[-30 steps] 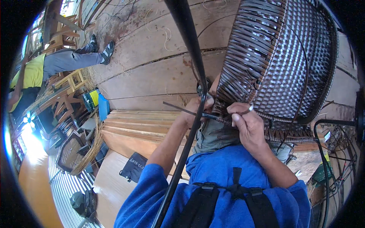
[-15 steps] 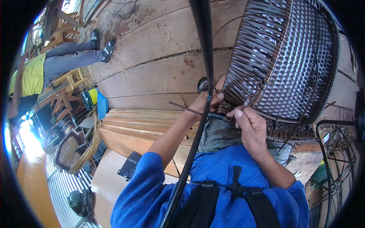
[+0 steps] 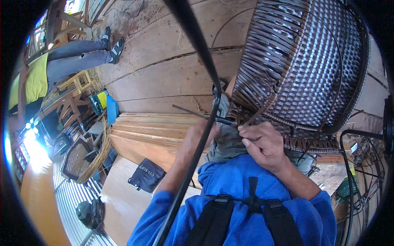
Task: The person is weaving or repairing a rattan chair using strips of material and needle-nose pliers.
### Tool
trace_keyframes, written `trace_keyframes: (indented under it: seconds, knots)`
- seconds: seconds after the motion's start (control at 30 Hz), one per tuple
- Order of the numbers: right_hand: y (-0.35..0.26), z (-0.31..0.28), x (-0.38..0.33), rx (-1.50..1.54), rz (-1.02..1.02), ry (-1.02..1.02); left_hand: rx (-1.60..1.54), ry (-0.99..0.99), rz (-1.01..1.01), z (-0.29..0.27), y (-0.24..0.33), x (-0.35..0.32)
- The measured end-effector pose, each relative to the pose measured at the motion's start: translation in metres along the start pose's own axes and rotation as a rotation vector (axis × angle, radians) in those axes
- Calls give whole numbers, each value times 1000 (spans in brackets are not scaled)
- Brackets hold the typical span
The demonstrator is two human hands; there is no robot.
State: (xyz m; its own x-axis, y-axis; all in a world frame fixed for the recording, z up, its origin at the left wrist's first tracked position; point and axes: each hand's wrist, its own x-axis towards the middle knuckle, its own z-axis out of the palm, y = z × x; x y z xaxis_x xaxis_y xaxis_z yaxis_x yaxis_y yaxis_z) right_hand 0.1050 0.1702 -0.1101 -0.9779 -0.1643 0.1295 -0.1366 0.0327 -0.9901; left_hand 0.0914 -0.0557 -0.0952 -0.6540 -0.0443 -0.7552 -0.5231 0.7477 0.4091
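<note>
A brown wicker piece (image 3: 316, 69) with a tightly woven panel leans over my lap. Along its left side run rows of dark strips (image 3: 266, 45), less closely woven. At its lower corner, my right hand (image 3: 264, 143) is closed in a pinch on a flat brown weaving strip (image 3: 257, 115) that slants up toward the weave. My left hand (image 3: 202, 132) is blurred and partly behind a black pole, apart from the weave; its fingers cannot be made out. A thin dark strip end (image 3: 186, 110) sticks out above it. Between the hands lies a short dark rod-like piece (image 3: 225, 121).
The black pole (image 3: 201, 53) crosses in front of me. Stacked wooden boards (image 3: 152, 131) and a dark pouch (image 3: 147, 175) are at my left. Black cables (image 3: 365, 160) tangle at the right. Another person in a yellow top (image 3: 35, 80) is at the far left, near wooden frames.
My left hand has drawn down and left, away from the wicker corner. My right hand has shifted slightly down and left with the strip. The pole leans further left in view.
</note>
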Motion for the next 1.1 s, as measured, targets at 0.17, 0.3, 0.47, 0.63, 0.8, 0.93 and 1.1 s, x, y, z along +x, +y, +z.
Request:
trace_keyframes:
  seconds: [0.17, 0.3, 0.47, 0.63, 0.8, 0.93, 1.1]
  knots:
    - [5, -6, -2, -38, -104, -68, 133, 245, 554, 22, 41, -68]
    - [8, -9, 1, -13, -183, -29, 117, 273, 665, 38, 68, -54]
    - [1, -20, -1, 35, -82, 8, 107, 43, 574, 29, 76, -37]
    - [3, -33, -6, -232, 120, -97, -242, -109, 384, 16, 78, -30]
    - [11, -27, -11, -162, 77, -132, -203, -70, 207, 15, 89, -41]
    - [10, -32, -8, -109, 49, -141, -164, -21, 361, 21, 94, -44]
    - [4, -49, 25, 91, 40, -98, 8, 10, 472, 18, 95, -46]
